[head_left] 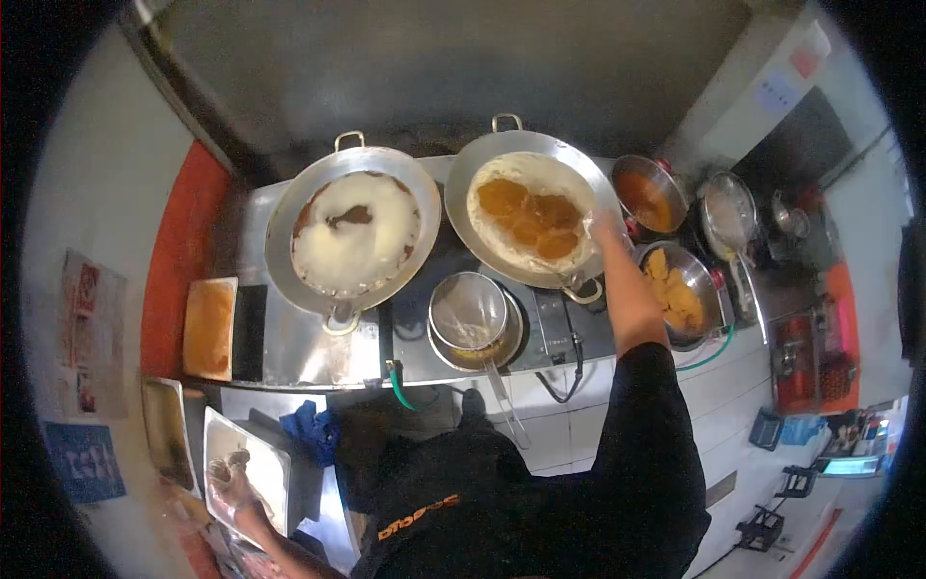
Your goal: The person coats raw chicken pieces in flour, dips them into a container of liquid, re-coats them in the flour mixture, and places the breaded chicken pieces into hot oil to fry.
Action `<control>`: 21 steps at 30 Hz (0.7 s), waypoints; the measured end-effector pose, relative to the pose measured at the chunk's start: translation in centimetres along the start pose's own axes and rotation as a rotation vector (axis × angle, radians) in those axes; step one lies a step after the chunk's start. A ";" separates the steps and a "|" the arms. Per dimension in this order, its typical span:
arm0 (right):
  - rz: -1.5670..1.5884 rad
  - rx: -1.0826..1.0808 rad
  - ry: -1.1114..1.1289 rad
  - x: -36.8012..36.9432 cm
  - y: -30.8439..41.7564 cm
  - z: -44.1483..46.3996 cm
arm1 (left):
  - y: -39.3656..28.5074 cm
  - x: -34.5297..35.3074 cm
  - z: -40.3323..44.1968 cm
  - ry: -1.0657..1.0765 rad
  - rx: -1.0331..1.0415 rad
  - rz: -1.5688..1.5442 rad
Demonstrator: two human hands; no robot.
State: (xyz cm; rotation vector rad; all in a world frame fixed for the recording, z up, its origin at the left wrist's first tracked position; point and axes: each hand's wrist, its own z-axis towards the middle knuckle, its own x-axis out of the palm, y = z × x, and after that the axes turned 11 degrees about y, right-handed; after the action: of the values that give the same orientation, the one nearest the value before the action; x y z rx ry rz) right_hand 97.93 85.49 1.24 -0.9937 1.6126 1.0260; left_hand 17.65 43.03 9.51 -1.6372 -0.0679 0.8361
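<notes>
My right hand point(605, 232) reaches over the right rim of a wide wok point(473, 154). Its fingers are bunched, with something whitish at their tips that I cannot make out. Brown pieces point(531, 217) fry in this wok, ringed by pale foam. Down at the lower left, my left hand point(231, 490) is over a metal tray point(280, 454) with a white layer inside. Those fingers are curled around or against a greyish lump point(236, 461), too blurred to name. To the left on the stove, a second wok point(280, 241) is covered in thick whitish foam.
A round strainer point(469, 311) rests on a pot between the woks. Right of them stand a pot of orange liquid point(648, 198), a bowl of golden fried pieces point(675, 289) and another strainer point(730, 212). A blue cloth point(311, 431) lies beside the tray. Green hoses point(400, 391) hang at the stove's front.
</notes>
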 end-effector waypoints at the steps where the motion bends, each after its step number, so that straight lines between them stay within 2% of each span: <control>1: 0.057 0.042 -0.045 1.0 -0.9 1.0 | 1.0 1.1 0.6 0.012 0.004 -0.028; 3: 0.107 0.046 -0.069 2.3 -2.1 2.9 | -6.5 6.0 -0.1 0.022 0.069 -0.059; 5: 0.109 -0.006 -0.107 4.1 -3.9 5.8 | -4.9 7.7 1.0 0.109 0.115 -0.105; 6: 0.086 -0.059 -0.132 5.9 -5.6 8.5 | -4.3 8.7 1.4 0.116 0.097 0.051; 8: 0.099 -0.105 -0.148 5.7 -6.2 10.2 | -11.1 12.1 0.8 0.232 0.180 -0.232; 9: 0.134 -0.097 -0.141 3.0 -4.9 9.1 | -14.3 14.6 0.8 0.259 0.105 -0.104; 10: 0.167 -0.086 -0.134 0.0 -4.3 7.4 | -16.1 16.1 1.2 0.287 0.031 0.023; 11: 0.274 -0.119 -0.111 -2.2 -4.7 5.9 | -15.3 17.6 2.3 0.231 0.184 0.193; 13: 0.485 -0.190 -0.063 -6.5 -5.4 2.9 | -21.5 22.3 0.9 0.281 0.341 0.420; 15: 0.552 -0.297 -0.172 -13.0 -4.9 -5.0 | -26.7 26.8 -0.1 0.372 0.471 0.528; 16: 0.766 -0.193 -0.103 -16.4 -3.8 -10.1 | -29.0 29.3 -0.8 0.321 0.624 0.476; 17: 0.887 -0.345 -0.157 -17.5 -4.6 -13.3 | -30.1 31.6 -0.6 0.426 0.573 0.485; 18: 0.979 -0.343 -0.140 -18.8 -5.0 -17.2 | -31.3 33.9 -0.5 0.529 0.519 0.497; 19: 0.849 -0.444 -0.272 -18.2 -6.3 -20.1 | -29.3 36.6 0.9 0.533 0.935 0.547; 20: 0.712 -0.525 -0.416 -17.7 -7.6 -23.0 | -29.2 40.0 1.3 0.597 0.831 0.509; 21: 0.648 -0.412 -0.379 -15.0 -12.1 -23.3 | -29.8 42.9 1.9 0.674 0.968 0.528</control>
State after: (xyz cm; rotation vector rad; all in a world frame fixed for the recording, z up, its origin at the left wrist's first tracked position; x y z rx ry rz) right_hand 105.90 61.88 18.28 -0.4688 1.4490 1.9180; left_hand 60.04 73.12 15.31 -0.9112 1.1125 0.5046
